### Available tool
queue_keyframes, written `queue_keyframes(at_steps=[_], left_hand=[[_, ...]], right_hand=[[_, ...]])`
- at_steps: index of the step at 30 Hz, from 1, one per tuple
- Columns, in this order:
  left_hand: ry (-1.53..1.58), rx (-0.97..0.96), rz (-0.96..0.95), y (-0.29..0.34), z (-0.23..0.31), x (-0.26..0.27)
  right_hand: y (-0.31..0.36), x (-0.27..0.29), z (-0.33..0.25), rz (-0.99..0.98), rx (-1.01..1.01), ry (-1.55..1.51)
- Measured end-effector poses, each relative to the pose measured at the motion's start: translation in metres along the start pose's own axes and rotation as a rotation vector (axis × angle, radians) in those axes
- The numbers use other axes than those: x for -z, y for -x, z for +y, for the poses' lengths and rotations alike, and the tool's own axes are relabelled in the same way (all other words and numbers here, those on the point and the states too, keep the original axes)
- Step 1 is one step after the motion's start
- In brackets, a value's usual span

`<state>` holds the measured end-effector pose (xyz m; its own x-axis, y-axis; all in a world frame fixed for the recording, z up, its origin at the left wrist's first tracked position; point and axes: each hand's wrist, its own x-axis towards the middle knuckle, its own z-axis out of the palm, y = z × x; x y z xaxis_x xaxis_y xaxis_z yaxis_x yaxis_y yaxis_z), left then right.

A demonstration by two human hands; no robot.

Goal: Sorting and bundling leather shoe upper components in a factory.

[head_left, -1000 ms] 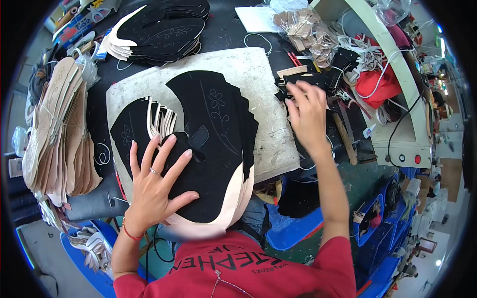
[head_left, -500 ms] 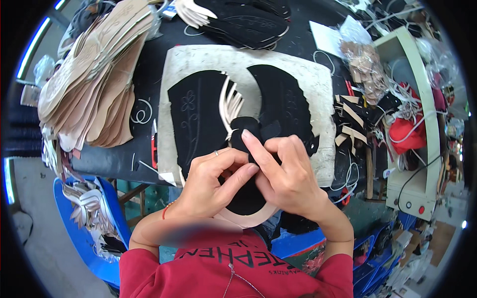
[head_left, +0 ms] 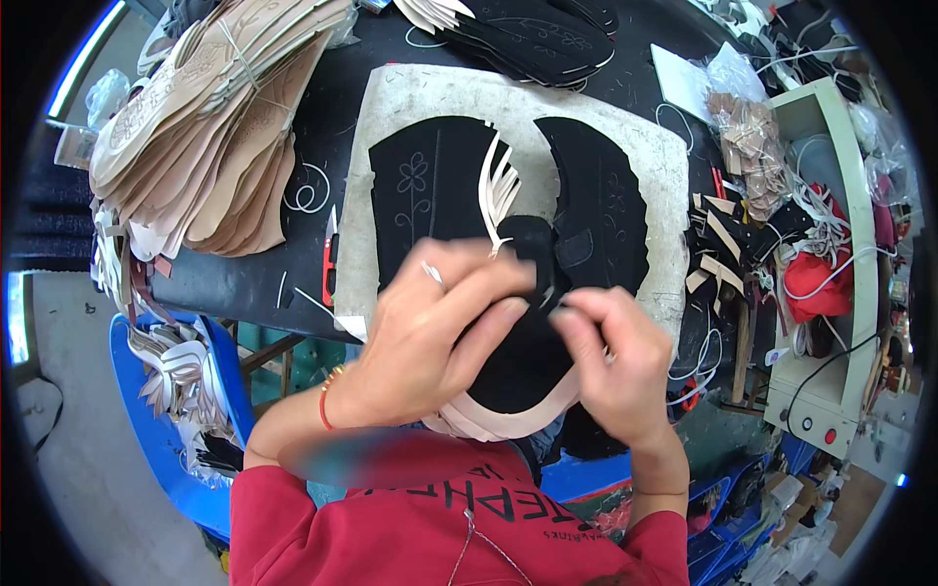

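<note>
Head view: black-lettered red shirt point(head_left: 415, 537); left hand point(head_left: 425, 327), right hand point(head_left: 622, 366) over black panels point(head_left: 430, 181).

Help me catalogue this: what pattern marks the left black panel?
The left black panel bears a flower outline with curls; head view.

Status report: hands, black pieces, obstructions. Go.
Left hand and right hand at the black pieces, blurred, grip unclear. Black pieces on the pale board, overhanging its near edge. Hands hide part of them.

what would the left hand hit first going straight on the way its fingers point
The left hand would probably meet the narrow, round-ended, soft-looking black piece just ahead, perhaps already touching; then the right hand. Blur leaves depth unclear.
</note>
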<state>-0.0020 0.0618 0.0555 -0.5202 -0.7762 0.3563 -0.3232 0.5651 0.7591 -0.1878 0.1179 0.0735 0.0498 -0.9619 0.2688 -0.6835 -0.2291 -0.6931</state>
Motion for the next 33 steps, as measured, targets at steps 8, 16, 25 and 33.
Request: queue_keyframes(at_steps=[8, 16, 25, 33], left_hand=[[0.019, 0.17, -0.15, -0.009, 0.001, -0.005], [0.93, 0.727, -0.253, -0.015, -0.011, 0.001], [0.892, 0.667, -0.211, -0.007, -0.006, -0.003], [0.849, 0.582, -0.123, 0.0, -0.006, -0.013]], right_hand=[[-0.002, -0.015, 0.011, -0.002, -0.395, -0.5], [0.002, -0.017, -0.003, 0.039, -0.385, -0.443], [0.009, -0.022, -0.008, 0.043, -0.497, -0.585], [0.002, -0.018, -0.016, -0.087, -0.545, -0.451]])
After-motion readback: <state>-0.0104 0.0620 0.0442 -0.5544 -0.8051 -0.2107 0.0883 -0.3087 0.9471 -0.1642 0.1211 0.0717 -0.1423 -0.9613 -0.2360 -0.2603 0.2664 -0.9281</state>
